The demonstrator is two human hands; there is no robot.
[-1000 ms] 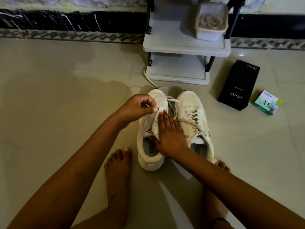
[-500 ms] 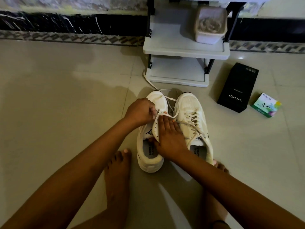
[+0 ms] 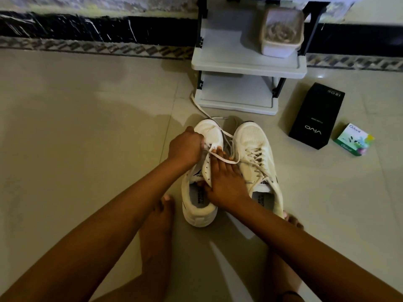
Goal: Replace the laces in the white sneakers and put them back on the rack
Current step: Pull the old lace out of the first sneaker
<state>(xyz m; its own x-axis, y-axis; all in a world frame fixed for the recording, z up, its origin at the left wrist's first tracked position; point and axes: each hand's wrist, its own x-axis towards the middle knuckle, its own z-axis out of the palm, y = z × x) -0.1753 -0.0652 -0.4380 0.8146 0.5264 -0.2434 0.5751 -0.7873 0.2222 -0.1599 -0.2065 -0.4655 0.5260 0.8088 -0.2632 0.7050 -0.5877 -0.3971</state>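
At mid-frame the left hand (image 3: pixel 185 147) has fisted on the lace (image 3: pixel 221 159) and drawn it taut across the right hand (image 3: pixel 224 182), flat on the left sneaker (image 3: pixel 209 131). Lacing looks barely begun; the rack (image 3: pixel 248 67) must wait.

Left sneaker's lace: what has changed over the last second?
The left hand, pinching the lace, has curled tighter into a fist and drawn the lace toward the person, so it now lies across the fingers of the right hand. Nothing was let go. The right hand stays flat on the left sneaker; right sneaker, rack, black box and green box unchanged.
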